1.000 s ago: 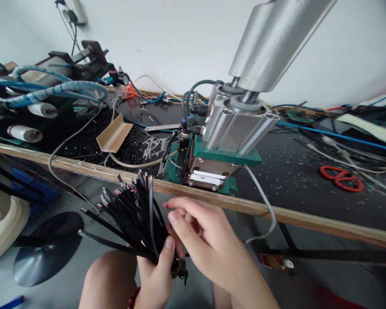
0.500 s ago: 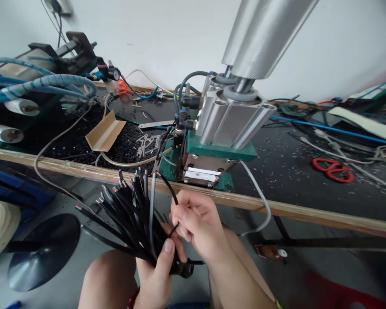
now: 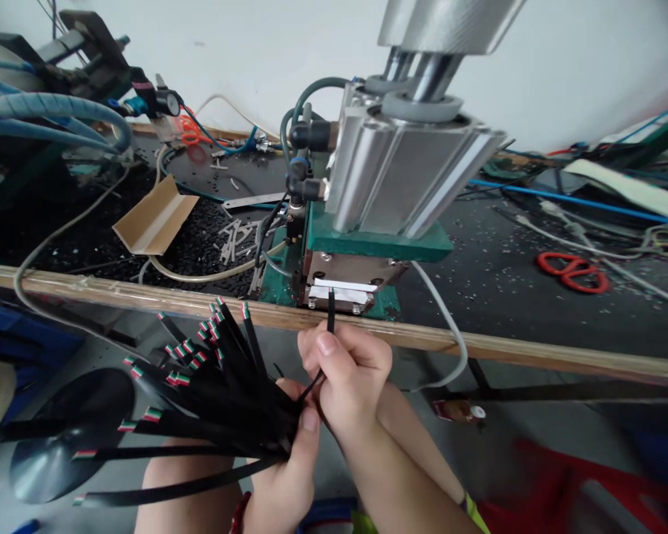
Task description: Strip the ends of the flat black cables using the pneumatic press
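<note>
My left hand (image 3: 286, 467) is closed around a bundle of flat black cables (image 3: 228, 408), whose cut ends show red, white and green wires and fan out to the left. Between thumb and fingers, my right hand (image 3: 353, 367) pinches a single black cable (image 3: 331, 315). This cable's tip points up at the white slotted blades of a pneumatic press (image 3: 378, 241) with a green frame and silver cylinders. Whether the tip is inside the slot or just in front of it, I cannot tell.
The wooden bench edge (image 3: 256, 314) runs just beyond my hands. Left of the press lie a folded cardboard piece (image 3: 154, 221), grey offcuts (image 3: 237, 241) and black scraps. Red-handled scissors (image 3: 572, 272) and loose cables lie to the right. A black round stool base (image 3: 70, 437) stands below.
My right hand has brought one cable up and right to the press blades. The bundle in my left hand has tilted left and spread. The view has moved closer to the press.
</note>
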Demonstrator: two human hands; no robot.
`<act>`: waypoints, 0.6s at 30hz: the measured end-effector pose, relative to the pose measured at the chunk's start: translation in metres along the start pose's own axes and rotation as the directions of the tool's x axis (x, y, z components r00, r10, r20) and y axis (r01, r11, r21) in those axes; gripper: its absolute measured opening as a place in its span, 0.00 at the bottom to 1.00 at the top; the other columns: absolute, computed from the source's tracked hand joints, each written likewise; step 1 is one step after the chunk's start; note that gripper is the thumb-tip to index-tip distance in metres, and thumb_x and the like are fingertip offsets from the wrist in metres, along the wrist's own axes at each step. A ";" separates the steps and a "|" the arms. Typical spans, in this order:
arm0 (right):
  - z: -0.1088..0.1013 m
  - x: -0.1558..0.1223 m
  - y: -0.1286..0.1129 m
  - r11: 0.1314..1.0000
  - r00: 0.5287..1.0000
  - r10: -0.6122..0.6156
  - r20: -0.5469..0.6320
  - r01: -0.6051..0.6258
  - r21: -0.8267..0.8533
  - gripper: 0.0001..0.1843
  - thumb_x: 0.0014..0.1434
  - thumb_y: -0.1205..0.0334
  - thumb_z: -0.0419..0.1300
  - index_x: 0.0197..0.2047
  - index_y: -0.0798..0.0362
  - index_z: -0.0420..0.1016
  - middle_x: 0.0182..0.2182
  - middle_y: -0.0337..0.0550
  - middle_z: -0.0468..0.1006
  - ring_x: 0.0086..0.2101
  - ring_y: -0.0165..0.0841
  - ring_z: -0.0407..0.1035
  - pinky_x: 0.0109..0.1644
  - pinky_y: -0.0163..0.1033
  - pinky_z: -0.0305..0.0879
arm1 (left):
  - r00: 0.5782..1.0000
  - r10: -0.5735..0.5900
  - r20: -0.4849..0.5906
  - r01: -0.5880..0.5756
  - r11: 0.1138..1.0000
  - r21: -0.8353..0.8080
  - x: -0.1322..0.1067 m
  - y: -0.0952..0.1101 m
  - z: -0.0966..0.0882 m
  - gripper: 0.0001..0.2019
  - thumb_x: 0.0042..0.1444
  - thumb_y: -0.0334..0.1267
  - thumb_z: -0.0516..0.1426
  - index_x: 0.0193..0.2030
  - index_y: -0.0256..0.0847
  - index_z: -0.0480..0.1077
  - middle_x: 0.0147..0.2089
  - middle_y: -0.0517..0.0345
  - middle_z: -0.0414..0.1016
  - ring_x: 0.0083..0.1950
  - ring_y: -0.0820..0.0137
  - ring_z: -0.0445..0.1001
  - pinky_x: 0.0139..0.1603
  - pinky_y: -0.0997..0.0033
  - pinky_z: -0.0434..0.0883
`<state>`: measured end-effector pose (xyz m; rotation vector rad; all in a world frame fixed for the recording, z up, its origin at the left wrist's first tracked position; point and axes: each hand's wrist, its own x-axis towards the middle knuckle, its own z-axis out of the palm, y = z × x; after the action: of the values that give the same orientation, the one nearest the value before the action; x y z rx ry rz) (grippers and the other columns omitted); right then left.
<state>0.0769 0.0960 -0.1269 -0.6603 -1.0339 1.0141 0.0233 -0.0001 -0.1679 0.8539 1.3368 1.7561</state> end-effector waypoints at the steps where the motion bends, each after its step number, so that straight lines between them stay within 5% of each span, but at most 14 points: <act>1: 0.002 0.000 0.000 1.000 1.000 -0.002 -0.020 0.002 0.010 0.28 0.72 0.48 0.75 0.21 0.48 0.81 0.16 0.35 0.74 0.17 0.30 0.63 0.25 0.41 0.55 | 1.000 0.000 0.009 0.000 1.000 0.013 0.001 -0.002 -0.002 0.19 0.74 0.58 0.68 0.40 0.46 0.84 0.36 0.58 0.82 0.39 0.64 0.81 0.45 0.67 0.80; 8: 0.008 0.001 -0.004 0.993 0.995 0.078 -0.068 -0.072 0.098 0.23 0.70 0.51 0.76 0.23 0.47 0.84 0.14 0.33 0.71 0.14 0.29 0.62 0.20 0.38 0.54 | 0.986 0.081 0.145 -0.082 0.997 0.000 0.012 -0.017 -0.018 0.15 0.75 0.52 0.68 0.40 0.45 0.84 0.32 0.59 0.80 0.32 0.66 0.78 0.35 0.70 0.79; 18: 0.003 0.001 -0.003 0.984 0.995 0.101 -0.014 -0.098 0.147 0.22 0.73 0.53 0.75 0.26 0.48 0.84 0.16 0.33 0.72 0.15 0.29 0.64 0.17 0.34 0.53 | 0.987 0.047 0.152 -0.053 0.998 0.035 0.011 -0.022 -0.018 0.14 0.72 0.53 0.70 0.44 0.44 0.87 0.36 0.55 0.86 0.37 0.59 0.86 0.43 0.61 0.87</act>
<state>0.0754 0.0957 -0.1222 -0.6062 -0.9053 1.1557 0.0066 0.0047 -0.1930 1.0295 1.2634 1.6716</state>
